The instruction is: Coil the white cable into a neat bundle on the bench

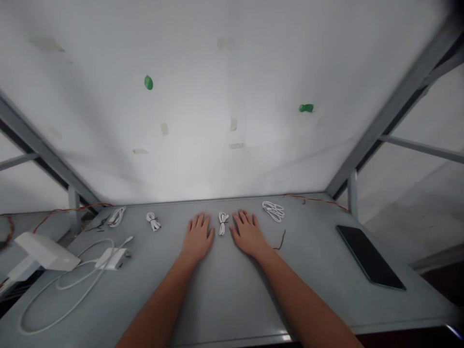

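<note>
My left hand (198,238) lies flat on the grey table, palm down, with its fingers spread and nothing in it. Palm down as well, my right hand (248,233) rests on the surface with its fingers apart. Between the two hands sits a white cable bundle (222,223), bound at its middle with a dark tie; neither hand touches it. Beyond my right hand is a loosely coiled white cable (273,211), and near that wrist a dark twist tie (282,240). Another tied white cable bundle (153,222) lies to the left of my left hand.
At left are a white charger (111,258) with a long looping cable, a white box-shaped piece (49,251) and a small white cable coil (117,217) beside dark ties. A dark tablet (369,256) lies at right. Behind the grey table (224,299) stands a white wall (195,169).
</note>
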Demonstrator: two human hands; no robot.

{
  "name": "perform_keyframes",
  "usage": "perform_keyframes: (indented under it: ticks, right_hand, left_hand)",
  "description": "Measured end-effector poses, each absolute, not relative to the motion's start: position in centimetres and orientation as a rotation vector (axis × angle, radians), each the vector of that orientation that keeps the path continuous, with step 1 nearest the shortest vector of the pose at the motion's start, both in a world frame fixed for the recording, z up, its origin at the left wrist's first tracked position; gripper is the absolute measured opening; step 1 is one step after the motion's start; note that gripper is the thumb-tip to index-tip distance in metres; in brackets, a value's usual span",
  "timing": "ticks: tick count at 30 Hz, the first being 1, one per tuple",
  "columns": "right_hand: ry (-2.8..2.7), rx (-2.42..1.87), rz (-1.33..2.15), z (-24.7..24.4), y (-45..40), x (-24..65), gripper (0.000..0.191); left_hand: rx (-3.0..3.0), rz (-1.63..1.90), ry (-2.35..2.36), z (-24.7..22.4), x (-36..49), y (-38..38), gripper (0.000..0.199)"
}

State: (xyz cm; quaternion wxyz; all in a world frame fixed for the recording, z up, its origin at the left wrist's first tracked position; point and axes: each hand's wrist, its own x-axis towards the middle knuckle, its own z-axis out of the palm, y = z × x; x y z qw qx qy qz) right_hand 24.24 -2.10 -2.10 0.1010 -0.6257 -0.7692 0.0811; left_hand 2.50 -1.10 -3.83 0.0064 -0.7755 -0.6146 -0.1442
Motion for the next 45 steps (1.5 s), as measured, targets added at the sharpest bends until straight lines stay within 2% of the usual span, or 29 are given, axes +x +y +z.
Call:
perform_keyframes:
  ticks: [2,5,8,10,15,21,23,26,29,32,35,40,45]
  right_hand:
    - [-2.265,-1.837,0.253,-2.1,-2.0,24.2,0.062]
    - [-2.215,-1.805,0.259,-1.6,-1.2,25.0,0.058]
    - [-2.016,-1.887,0.125,-0.8,0.2,27.8,0.056]
    - [-1.835,-2.009,0.026,-0.5,1.0,30.4,0.058]
    - [-1.607,-2.235,0.02,-0.8,1.2,34.9,0.049]
    - [-1.782,-2.069,0.108,-0.4,-0.1,30.0,0.036]
    - [-1.892,-1.911,0.229,-0.3,-1.0,27.2,0.031]
    - [-1.961,-1.618,0.54,-0.1,-2.2,24.1,0.028]
    - [-1.952,-1.572,0.649,0.2,-2.8,23.0,0.03]
    - [-2.0,-1.746,0.544,0.6,-2.8,23.2,0.031]
    - [-2.058,-1.718,0.604,0.6,-2.6,23.4,0.044]
    - [-2.032,-1.562,0.732,-0.1,-2.4,23.2,0.018]
    - [-1.941,-1.443,0.857,-0.7,-1.3,25.5,0.015]
  left_hand:
    - [-2.489,-0.508,-1.834,-3.1,2.7,-1.4,0.049]
    - [-2.734,-0.597,-1.454,-1.8,3.5,-2.5,0.048]
    - [-2.915,-0.594,-1.128,-1.1,5.0,-3.7,0.043]
    - [-2.937,-0.582,-1.109,-1.2,5.8,-4.0,0.04]
    - [-2.671,-0.514,-1.545,-2.3,3.7,-2.2,0.038]
    - [-2.174,-0.626,-2.001,-1.2,0.0,-0.5,0.029]
    - [-2.181,-0.718,-2.111,-0.5,0.9,-1.1,0.029]
    - [-2.245,-0.716,-2.367,-0.1,3.2,-2.0,0.04]
    - [-2.229,-0.652,-2.58,0.0,4.6,-2.2,0.044]
    - [-2.304,-0.667,-2.663,0.3,4.5,-1.8,0.03]
    - [-2.432,-0.718,-2.698,0.6,4.2,-1.6,0.02]
    - [-2.546,-0.905,-2.83,0.4,4.3,-2.1,0.024]
    - [-2.51,-1.246,-2.913,0.3,3.3,-1.3,0.018]
